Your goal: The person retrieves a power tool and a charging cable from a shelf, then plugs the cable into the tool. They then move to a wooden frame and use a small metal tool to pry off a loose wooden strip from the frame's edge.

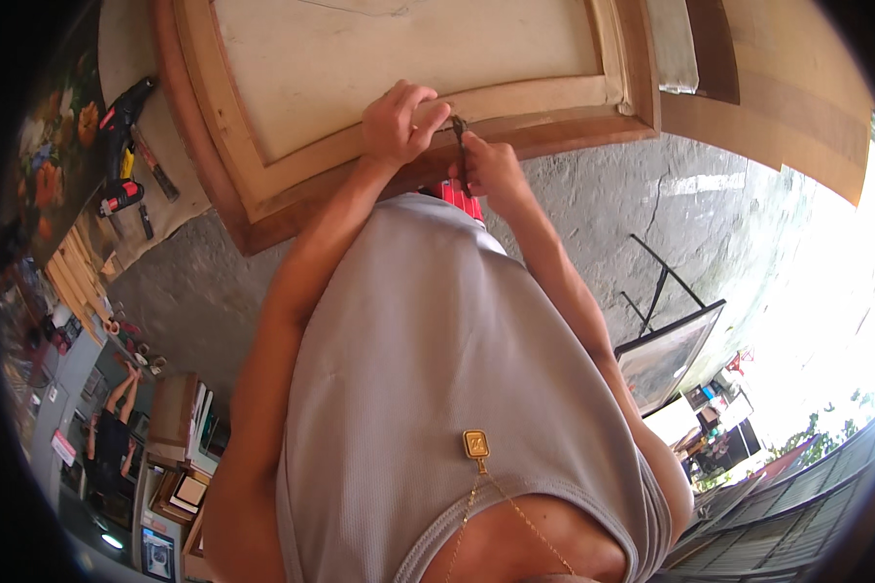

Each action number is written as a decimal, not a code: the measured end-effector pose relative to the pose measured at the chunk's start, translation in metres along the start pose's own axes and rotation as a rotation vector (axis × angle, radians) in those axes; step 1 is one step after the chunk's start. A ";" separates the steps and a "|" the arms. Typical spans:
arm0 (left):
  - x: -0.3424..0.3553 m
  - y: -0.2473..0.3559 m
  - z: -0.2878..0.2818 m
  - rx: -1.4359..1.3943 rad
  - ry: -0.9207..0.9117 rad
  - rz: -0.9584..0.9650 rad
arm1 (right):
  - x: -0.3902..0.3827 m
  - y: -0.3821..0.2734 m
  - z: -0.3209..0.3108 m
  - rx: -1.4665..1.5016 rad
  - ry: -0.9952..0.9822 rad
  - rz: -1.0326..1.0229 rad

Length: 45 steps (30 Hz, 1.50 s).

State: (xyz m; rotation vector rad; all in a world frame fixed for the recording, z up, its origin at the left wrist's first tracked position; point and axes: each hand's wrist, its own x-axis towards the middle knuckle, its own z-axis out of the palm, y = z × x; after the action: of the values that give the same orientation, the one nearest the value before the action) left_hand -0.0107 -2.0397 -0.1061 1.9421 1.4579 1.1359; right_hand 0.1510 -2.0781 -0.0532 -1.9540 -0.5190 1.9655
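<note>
A large picture frame of brown wood lies face down in front of me, its paler inner stretcher and the back of a canvas showing. My right hand is closed round the handles of dark pliers at the near side of the frame. The jaws point away from me, over the stretcher's near bar. Just left of them, my left hand rests on that bar, fingers bent and thumb reaching toward the jaws. Whatever its fingertips pinch is too small to make out.
On the left, a red and black power tool and a hammer lie on a covered surface beside a flower painting. Brown boards extend at the far right. Another framed picture leans lower right. A person is at lower left.
</note>
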 end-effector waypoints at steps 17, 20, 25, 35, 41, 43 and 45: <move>-0.001 0.000 -0.002 -0.014 -0.082 -0.075 | -0.002 0.003 0.007 0.220 -0.062 -0.068; -0.003 -0.003 -0.001 -0.041 -0.082 -0.126 | -0.031 -0.003 0.038 0.208 -0.116 -0.110; -0.003 -0.004 -0.006 -0.261 -0.028 -0.219 | -0.026 0.007 -0.002 0.022 0.112 -0.195; 0.020 0.064 0.015 -0.886 -0.679 -0.437 | -0.102 0.026 -0.031 -0.275 0.317 -0.547; -0.011 0.140 0.070 -0.705 -0.995 -0.173 | -0.116 0.089 -0.066 -0.209 0.444 -0.519; -0.019 0.159 0.083 -0.669 -1.094 -0.229 | -0.131 0.100 -0.076 -0.081 0.480 -0.458; -0.043 0.147 0.113 -0.752 -1.077 -0.301 | -0.125 0.125 -0.081 -0.083 0.510 -0.418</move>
State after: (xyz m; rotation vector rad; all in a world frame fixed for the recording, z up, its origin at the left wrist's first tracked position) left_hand 0.1600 -2.1165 -0.0724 1.3210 0.5576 0.2696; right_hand 0.2371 -2.2440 -0.0014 -2.0817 -0.7918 1.1590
